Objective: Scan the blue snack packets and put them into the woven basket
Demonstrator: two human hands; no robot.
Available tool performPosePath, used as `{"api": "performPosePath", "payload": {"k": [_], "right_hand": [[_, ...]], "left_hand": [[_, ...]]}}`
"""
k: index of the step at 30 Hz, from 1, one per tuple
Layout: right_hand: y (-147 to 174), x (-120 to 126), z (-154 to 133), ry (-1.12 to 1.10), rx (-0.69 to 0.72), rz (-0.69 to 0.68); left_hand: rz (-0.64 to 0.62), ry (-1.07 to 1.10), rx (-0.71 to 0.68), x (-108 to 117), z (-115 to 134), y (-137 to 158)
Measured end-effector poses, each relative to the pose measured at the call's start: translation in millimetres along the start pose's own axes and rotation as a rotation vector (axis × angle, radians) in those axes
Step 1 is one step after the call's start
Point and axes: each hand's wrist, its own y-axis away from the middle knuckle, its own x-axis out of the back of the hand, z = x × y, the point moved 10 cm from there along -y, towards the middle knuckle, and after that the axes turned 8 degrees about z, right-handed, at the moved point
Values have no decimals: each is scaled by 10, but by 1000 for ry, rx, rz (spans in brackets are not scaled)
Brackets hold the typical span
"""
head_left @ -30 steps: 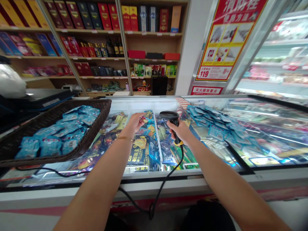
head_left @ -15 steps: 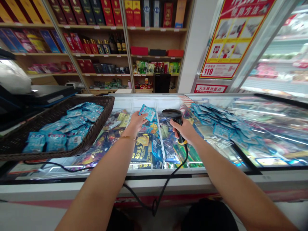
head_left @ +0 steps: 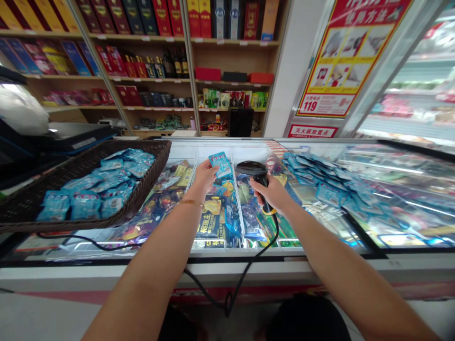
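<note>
Though poster (head_left: 348,60) reads "119", pkt (head_left: 222,164) in L hand (head_left: 205,175) seems illegible.

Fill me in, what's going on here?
A person stands at a chest freezer, both hands out over it. The left hand holds a small blue packet; the right hand grips a black handheld scanner by its handle. Packet and scanner are close together but not touching. To the left, a dark woven basket holds more blue packets, and to the right a loose pile of similar packets lies on the glass top.
</note>
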Motion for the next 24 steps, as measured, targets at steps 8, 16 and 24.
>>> {"api": "performPosePath", "payload": {"k": [8,16,24], "right_hand": [[32,-29,-14,22,12,-35],[46,-45,-45,57,41,-62],[40,-49,-26,98,59,-79]], "left_hand": [[78,16,-37,15,96,57],[38,20,-56,-37,138,96],[42,41,-41,-19,95,62]]}}
